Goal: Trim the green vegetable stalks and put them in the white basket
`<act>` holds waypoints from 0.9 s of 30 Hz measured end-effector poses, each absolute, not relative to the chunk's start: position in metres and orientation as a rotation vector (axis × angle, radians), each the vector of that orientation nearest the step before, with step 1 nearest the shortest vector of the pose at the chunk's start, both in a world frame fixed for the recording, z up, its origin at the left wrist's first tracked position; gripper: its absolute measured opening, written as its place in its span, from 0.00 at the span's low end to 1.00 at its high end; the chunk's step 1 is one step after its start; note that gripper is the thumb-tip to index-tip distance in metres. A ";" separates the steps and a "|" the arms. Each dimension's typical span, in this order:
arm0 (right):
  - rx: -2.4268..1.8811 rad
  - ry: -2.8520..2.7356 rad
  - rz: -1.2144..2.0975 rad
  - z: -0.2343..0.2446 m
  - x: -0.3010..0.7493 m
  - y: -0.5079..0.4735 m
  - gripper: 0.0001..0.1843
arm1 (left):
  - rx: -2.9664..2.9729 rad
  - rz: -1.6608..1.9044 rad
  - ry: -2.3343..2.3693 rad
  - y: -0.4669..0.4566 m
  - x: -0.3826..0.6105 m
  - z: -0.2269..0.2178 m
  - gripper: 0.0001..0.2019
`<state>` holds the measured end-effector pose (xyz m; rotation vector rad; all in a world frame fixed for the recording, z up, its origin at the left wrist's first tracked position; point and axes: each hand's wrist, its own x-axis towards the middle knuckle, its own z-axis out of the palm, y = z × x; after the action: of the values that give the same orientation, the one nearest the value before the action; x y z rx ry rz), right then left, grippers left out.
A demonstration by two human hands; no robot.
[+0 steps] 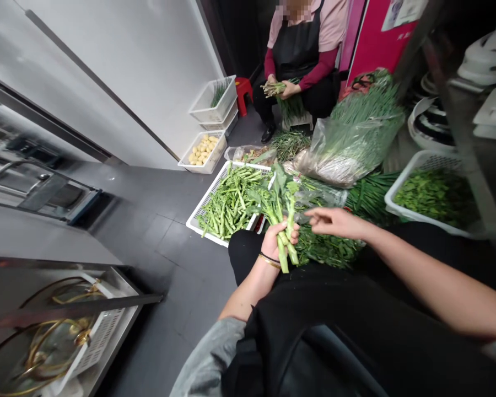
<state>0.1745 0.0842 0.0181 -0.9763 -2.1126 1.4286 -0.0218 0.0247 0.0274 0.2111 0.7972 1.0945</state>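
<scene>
My left hand is wrapped round a small bunch of leafy green stalks, with the thick cut ends pointing down and toward me. Just right of the bunch is my right hand, its index finger stretched out and the other fingers partly curled. Nothing shows in that hand. Left of the bunch, a white plastic basket holds a heap of cut green stems. Loose leafy greens lie beneath my right hand, in front of my knees.
A co-worker sits opposite, holding a bunch of long green stems. A big clear bag of scallions stands at right, near a tub of leafy greens. Potatoes fill a crate by the wall. A metal shelf is at left.
</scene>
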 end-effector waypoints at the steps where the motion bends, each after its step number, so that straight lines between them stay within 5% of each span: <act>1: -0.953 -1.922 1.563 0.023 0.171 0.090 0.26 | 0.227 1.042 0.777 0.024 -0.021 0.026 0.12; 7: -0.839 -1.409 1.932 0.030 0.136 0.109 0.24 | 0.389 1.063 0.843 0.020 -0.011 0.025 0.17; 12: -1.215 -1.651 1.047 0.026 0.123 0.098 0.22 | 0.446 1.319 0.980 0.019 -0.002 0.027 0.19; 15: -1.028 -1.841 0.575 0.028 0.132 0.088 0.17 | 0.384 1.345 0.975 0.018 0.005 0.025 0.20; 18: -0.821 -2.079 0.435 0.027 0.141 0.072 0.15 | 0.369 1.331 1.022 0.019 0.009 0.023 0.21; 22: -0.691 -2.283 0.482 0.011 0.147 0.046 0.17 | 0.263 1.363 1.032 0.031 -0.001 0.025 0.16; 27: -1.107 -2.385 0.890 -0.026 0.174 0.046 0.17 | 0.219 1.205 0.864 0.036 -0.036 0.028 0.10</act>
<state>0.1744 0.0461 -0.0264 -1.1068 -2.3847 0.8895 -0.0362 0.0355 0.0282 0.2192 0.8639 1.2054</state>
